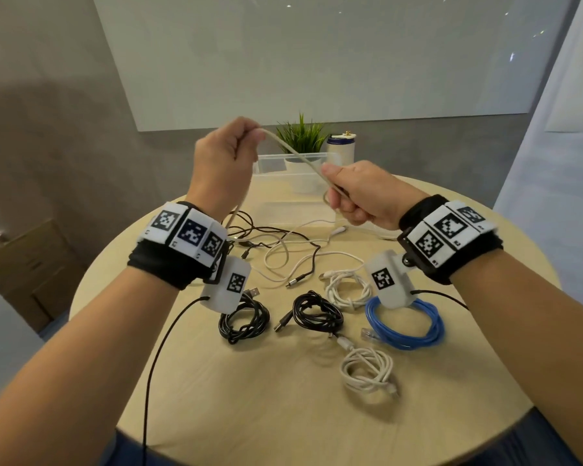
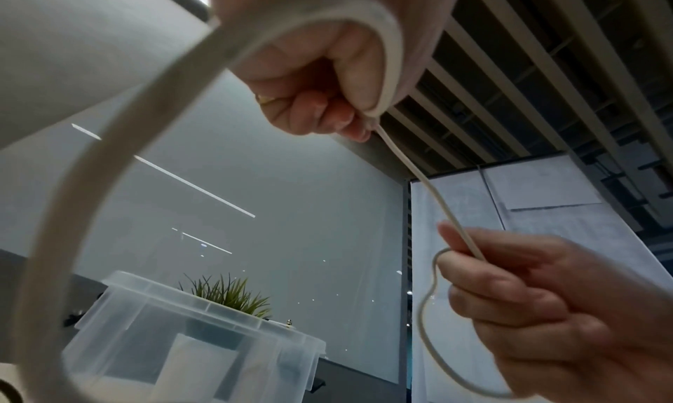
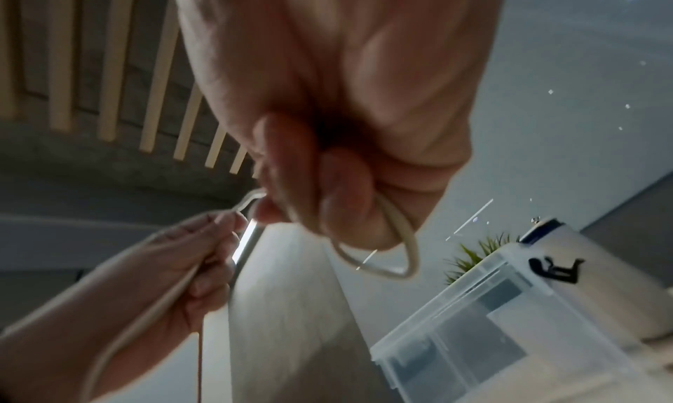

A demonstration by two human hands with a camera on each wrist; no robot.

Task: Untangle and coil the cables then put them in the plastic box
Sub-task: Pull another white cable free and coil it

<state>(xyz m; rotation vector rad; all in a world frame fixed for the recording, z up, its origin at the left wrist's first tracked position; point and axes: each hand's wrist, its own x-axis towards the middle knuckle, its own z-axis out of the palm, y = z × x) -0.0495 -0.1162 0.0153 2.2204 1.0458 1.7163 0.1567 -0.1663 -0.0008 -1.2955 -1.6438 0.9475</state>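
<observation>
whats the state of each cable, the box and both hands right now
beige cable: held taut between both hands
left hand: gripping it
right hand: gripping it
blue cable: coiled on table
black cables: two coiled
loose cables: tangled
plastic box: open

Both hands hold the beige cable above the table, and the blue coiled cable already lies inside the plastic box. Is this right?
Not quite. The head view shows the blue coiled cable lying on the table, outside the plastic box. The left hand and right hand do hold the beige cable.
</observation>
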